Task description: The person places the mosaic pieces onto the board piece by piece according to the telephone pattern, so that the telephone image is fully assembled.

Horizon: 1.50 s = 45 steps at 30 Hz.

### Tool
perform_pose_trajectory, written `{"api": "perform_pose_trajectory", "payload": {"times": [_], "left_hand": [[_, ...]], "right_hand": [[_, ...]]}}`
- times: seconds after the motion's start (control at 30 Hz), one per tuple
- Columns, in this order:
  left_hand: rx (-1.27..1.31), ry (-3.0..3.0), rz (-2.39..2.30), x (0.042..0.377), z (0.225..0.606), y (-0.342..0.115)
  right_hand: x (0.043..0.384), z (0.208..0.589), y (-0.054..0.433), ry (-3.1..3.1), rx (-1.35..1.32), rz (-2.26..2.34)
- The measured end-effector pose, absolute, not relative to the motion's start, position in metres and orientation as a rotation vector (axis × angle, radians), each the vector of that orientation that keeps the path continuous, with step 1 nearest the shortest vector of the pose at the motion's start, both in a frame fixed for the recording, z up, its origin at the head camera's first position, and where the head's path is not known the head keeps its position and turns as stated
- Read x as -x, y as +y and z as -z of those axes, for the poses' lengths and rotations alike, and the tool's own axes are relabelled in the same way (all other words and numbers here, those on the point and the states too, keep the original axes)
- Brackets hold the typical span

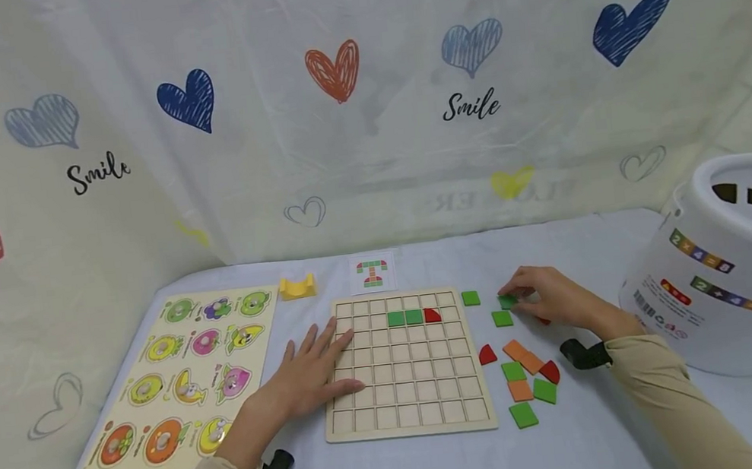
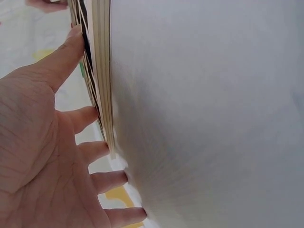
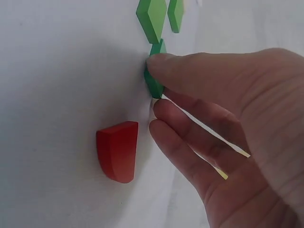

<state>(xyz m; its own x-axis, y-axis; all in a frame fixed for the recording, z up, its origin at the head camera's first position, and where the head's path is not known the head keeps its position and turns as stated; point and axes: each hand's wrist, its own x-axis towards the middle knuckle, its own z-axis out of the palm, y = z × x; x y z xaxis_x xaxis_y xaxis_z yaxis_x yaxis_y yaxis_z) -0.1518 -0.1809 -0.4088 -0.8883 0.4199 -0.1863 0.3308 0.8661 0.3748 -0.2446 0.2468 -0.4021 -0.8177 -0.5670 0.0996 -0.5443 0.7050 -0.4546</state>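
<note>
A wooden grid board (image 1: 404, 373) lies in front of me, with two green square tiles (image 1: 405, 318) and a red quarter-round tile (image 1: 432, 315) in one of its upper rows. My left hand (image 1: 311, 371) lies spread over the board's left edge, thumb and fingers apart. In the left wrist view those fingers (image 2: 88, 118) reach along the board's side (image 2: 102, 61). Right of the board, my right hand (image 1: 551, 296) pinches a green square tile (image 3: 154, 71) between thumb and fingers, close over the cloth. Beside that hand lies a red quarter-round tile (image 3: 118, 152).
Loose green, orange (image 1: 520, 390) and red tiles lie right of the board. Behind it is a card (image 1: 372, 271) with a T-shaped tile pattern, beside a yellow curved piece (image 1: 297, 287). A fruit puzzle sheet (image 1: 159, 395) is at left, a white bucket (image 1: 719, 290) at right.
</note>
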Motion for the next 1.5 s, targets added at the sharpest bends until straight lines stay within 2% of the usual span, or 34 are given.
{"api": "perform_pose_trajectory", "payload": {"times": [0.33,0.93,1.5], "left_hand": [[-0.569,2.788,-0.444,0.1559,0.4126,-0.1823],[-0.577,2.802,-0.454,0.1537,0.4113,-0.1829],[-0.565,2.792,-0.46,0.1538,0.412,-0.1831]], "right_hand": [[0.2446,0.3987,0.2455,2.846,0.822,0.712],[0.2465,0.3992,0.2467,2.84,0.813,0.69],[0.2431,0.4032,0.25,2.923,0.795,0.854]]}}
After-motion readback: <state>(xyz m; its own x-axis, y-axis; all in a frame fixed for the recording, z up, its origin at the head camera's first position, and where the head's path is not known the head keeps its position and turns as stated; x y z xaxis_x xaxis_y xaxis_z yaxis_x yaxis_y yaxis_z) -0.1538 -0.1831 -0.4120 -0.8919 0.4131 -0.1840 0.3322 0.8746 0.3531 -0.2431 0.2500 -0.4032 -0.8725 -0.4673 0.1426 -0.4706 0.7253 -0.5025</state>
